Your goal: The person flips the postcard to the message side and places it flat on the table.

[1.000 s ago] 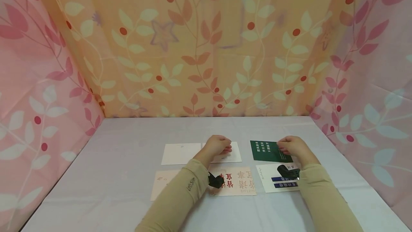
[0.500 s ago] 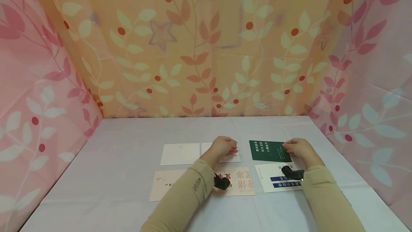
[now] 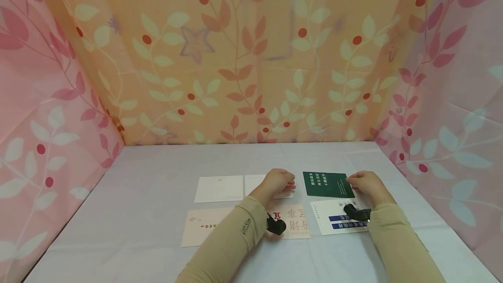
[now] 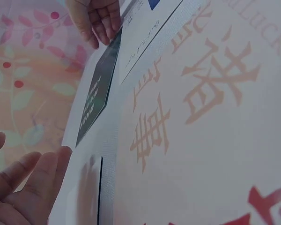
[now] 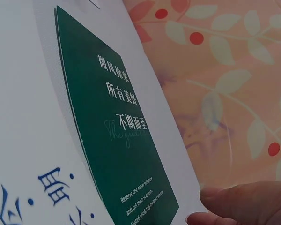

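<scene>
My left hand [image 3: 277, 183] is held over the upper middle white card [image 3: 253, 181], partly covering it. Its fingers [image 4: 47, 176] are loosely bent with nothing between them in the left wrist view. Beside the right edge of a dark green card [image 3: 328, 184] is my right hand [image 3: 369, 187]. White lettering runs across that card, which lies flat. In the right wrist view the thumb [image 5: 246, 199] appears just off the green card, gripping nothing; whether a fingertip touches its edge is hard to tell.
Another white card [image 3: 218, 188] lies at the upper left. The front row has a cream card [image 3: 200, 226], a card with red and tan characters [image 3: 296, 222] and a white card with blue bars [image 3: 326, 219]. Patterned cloth [image 3: 235, 56] stands behind the white-covered table [image 3: 157, 160].
My left hand has shifted right across the white card. My right hand has slid from over the green card to its right edge. The cards stay in place.
</scene>
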{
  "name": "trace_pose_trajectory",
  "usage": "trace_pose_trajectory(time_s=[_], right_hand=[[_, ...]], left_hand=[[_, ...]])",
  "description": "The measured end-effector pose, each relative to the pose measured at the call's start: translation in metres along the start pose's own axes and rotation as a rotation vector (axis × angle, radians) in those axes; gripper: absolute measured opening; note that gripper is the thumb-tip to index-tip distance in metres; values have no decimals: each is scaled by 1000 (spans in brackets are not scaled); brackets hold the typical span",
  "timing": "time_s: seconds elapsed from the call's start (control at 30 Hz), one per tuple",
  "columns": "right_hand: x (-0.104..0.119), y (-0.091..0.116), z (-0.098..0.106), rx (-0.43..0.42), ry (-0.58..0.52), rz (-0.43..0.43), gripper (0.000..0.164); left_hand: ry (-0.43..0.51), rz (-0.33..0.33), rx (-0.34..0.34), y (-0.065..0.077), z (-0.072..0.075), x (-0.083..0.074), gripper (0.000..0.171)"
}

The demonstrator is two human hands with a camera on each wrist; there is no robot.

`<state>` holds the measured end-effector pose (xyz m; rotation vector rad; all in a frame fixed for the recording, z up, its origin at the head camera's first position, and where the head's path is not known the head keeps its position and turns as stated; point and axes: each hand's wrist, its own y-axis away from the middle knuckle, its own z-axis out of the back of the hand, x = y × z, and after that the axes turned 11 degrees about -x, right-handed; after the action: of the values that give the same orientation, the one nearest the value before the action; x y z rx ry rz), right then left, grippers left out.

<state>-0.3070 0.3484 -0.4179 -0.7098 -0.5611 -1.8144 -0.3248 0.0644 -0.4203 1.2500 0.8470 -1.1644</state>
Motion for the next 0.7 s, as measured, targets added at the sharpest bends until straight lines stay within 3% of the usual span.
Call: trace_pose_trajectory(time_s=[0.7], right_hand=[[4,1,-8,29,25,39,35]], left_hand=[[40,85,-55,-4,-11,5,19]])
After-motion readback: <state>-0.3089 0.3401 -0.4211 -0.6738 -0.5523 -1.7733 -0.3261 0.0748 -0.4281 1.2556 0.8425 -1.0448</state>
